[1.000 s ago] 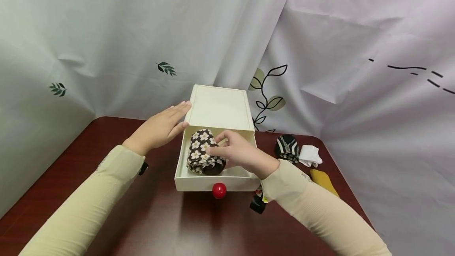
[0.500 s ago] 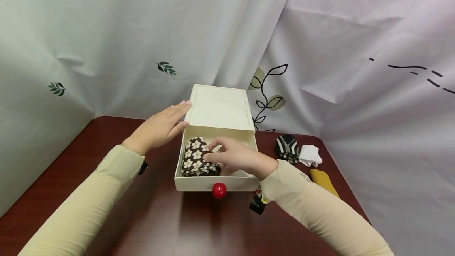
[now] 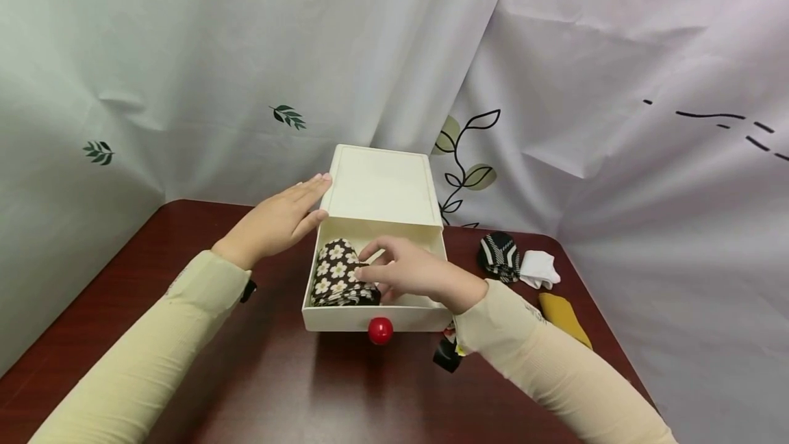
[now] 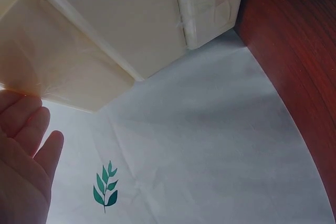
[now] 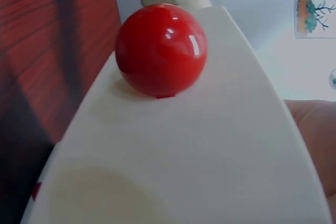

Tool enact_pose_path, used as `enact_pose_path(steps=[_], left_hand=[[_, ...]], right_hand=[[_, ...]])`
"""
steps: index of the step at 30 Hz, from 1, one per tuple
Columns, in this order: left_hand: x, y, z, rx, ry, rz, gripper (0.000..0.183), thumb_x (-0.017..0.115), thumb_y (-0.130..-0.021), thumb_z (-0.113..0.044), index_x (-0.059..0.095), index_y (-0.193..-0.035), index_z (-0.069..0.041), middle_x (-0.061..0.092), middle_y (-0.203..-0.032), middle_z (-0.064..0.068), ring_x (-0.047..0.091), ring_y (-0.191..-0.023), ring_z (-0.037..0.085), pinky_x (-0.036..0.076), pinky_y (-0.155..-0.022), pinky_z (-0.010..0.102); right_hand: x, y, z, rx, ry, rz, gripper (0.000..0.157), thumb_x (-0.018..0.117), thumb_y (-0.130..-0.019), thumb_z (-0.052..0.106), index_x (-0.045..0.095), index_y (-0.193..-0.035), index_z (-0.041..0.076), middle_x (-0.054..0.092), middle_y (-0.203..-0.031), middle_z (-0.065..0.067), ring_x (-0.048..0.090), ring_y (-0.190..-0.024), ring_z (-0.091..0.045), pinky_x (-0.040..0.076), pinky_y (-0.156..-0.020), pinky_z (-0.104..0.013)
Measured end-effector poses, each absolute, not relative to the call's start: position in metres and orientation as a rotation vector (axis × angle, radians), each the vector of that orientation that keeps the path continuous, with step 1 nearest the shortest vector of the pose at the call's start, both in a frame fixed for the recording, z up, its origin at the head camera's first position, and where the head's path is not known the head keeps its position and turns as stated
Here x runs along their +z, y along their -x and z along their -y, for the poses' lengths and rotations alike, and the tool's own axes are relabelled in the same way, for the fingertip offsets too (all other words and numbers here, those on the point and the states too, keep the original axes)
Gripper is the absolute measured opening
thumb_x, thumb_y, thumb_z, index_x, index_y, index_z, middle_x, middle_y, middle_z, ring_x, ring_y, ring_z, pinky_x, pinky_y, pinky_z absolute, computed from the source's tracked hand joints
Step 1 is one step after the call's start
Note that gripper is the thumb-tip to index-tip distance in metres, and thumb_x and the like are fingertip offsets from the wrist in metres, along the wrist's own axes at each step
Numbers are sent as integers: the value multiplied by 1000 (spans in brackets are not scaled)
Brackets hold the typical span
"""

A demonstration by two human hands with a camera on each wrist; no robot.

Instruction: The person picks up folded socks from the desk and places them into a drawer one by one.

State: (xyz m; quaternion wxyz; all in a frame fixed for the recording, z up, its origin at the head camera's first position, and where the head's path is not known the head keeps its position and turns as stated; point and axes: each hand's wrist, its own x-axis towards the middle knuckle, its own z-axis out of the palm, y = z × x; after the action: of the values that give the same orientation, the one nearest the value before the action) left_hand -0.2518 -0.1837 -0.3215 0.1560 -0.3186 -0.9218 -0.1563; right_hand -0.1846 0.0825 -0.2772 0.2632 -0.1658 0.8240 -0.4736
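My right hand (image 3: 403, 269) reaches into the pulled-out white drawer (image 3: 345, 319), fingers and thumb bent at the right side of a rolled sock, brown-black with white flowers (image 3: 335, 273). The roll lies along the drawer's left wall, its right end partly covered by my fingers. My left hand (image 3: 271, 221) has straight fingers against the left side of the white drawer box (image 3: 382, 183); in the left wrist view those fingertips (image 4: 23, 111) are at its wall. The right wrist view shows the drawer's red ball knob (image 5: 161, 51) close up, with only part of my right hand at the edge.
To the right on the dark red table (image 3: 259, 362) lie a black-and-white rolled sock (image 3: 499, 255), a folded white cloth piece (image 3: 538, 269) and a mustard-yellow one (image 3: 564, 317). A pale printed curtain (image 3: 216, 88) hangs behind the table.
My right hand has lowered the flowered roll and shifted it left against the drawer wall; it has barely moved in the last half second. My left hand stays in place.
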Motion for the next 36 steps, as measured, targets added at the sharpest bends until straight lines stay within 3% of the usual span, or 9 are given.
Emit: enact_pose_path(steps=[4,10,17,27,33,36], left_hand=[[-322,251,184,-450,909,2642,61,47,-109,-32,30,-158,1,32,-162,18,30,-150,33,23,-124,48],[-321,251,185,-454,907,2631,61,49,-108,-31,31,-157,1,33,-162,18,30,-150,33,24,-124,48],[-322,251,184,-446,925,2619,61,49,-108,-29,31,-157,2,33,-162,19,30,-150,33,23,-124,47],[-323,251,184,-455,904,2626,61,48,-108,-31,31,-157,1,32,-162,18,30,-150,33,25,-123,50],[-323,250,184,-459,897,2630,61,48,-109,-31,30,-158,0,32,-162,17,31,-150,33,27,-122,51],[-323,250,184,-458,899,2629,61,47,-109,-32,30,-158,0,32,-162,17,31,-150,33,27,-122,50]], right_hand=[[-272,182,-88,-1326,475,-2250,36,67,-94,14,59,-125,-2,64,-108,-16,69,-73,-19,64,-69,-36],[-264,180,-106,-1389,575,-2277,37,63,-99,16,59,-130,-4,65,-115,-18,72,-88,-29,64,-75,-37],[-251,175,-134,-1554,582,-2279,37,63,-100,17,59,-131,-4,64,-124,-27,71,-92,-27,63,-79,-40],[-268,181,-178,-1712,496,-2618,27,63,-101,15,65,-121,-4,67,-115,-25,71,-93,-31,63,-80,-32],[-293,192,-196,-1610,326,-2829,26,63,-101,16,66,-120,-2,69,-108,-18,69,-84,-15,62,-76,-27],[-306,198,-204,-1534,238,-2885,27,62,-101,18,66,-121,-1,69,-107,-19,69,-83,-16,61,-74,-26]])
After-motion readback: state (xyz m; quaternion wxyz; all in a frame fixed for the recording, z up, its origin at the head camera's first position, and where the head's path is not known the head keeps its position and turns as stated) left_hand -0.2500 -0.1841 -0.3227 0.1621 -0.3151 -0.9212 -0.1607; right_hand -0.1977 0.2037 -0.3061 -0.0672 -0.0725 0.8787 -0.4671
